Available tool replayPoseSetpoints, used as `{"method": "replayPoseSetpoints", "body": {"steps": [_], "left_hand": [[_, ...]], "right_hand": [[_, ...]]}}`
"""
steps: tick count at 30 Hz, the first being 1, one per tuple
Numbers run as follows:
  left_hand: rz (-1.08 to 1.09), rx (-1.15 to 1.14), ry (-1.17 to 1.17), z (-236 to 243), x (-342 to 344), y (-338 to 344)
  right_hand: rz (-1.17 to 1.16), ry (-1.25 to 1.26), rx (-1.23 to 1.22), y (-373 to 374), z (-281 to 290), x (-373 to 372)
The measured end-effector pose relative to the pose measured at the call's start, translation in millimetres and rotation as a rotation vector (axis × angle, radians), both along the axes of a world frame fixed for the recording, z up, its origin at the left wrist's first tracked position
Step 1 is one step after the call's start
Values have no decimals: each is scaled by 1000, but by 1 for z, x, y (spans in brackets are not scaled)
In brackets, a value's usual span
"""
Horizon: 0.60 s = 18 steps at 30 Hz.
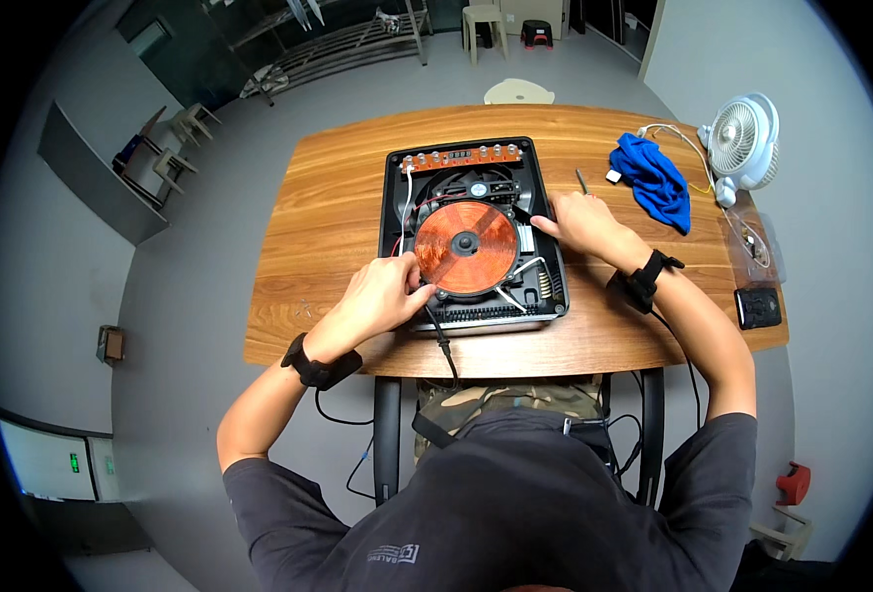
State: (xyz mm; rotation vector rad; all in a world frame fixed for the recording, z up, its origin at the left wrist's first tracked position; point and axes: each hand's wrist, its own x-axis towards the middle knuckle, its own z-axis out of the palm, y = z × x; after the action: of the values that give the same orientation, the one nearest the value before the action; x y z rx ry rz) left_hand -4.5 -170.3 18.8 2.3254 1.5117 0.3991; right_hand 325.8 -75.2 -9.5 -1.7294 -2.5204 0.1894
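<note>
An opened induction cooker (553, 281) lies on the wooden table in front of me, its black housing showing the inside. A round copper coil (486, 235) sits in its middle. My left hand (382, 291) reaches over the housing's left side, its thumb and fingers closed at the coil's lower left edge. My right hand (584, 225) is closed over the housing's right wall, thumb inside and fingers outside. An orange circuit board (436, 161) runs along the far end, with a black fan (434, 187) partly hidden behind the coil. White wires (409, 202) run beside the coil.
A black power cord (444, 345) hangs over the table's near edge. To the right are a thin metal tool (581, 181), a blue cloth (651, 180), a white fan (744, 140), a clear plastic box (749, 237) and a black phone-like device (758, 308). A stool (518, 92) stands beyond the table.
</note>
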Motion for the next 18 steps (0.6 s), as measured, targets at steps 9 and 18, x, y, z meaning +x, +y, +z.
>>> {"method": "replayPoseSetpoints", "body": {"steps": [9,18], "left_hand": [[1,-160,129,5,-12,-4],[-76,-346,-10,1,-33,2]], "right_hand": [[37,50,2,-1,-9,5],[60,101,56,2,-22,6]]}}
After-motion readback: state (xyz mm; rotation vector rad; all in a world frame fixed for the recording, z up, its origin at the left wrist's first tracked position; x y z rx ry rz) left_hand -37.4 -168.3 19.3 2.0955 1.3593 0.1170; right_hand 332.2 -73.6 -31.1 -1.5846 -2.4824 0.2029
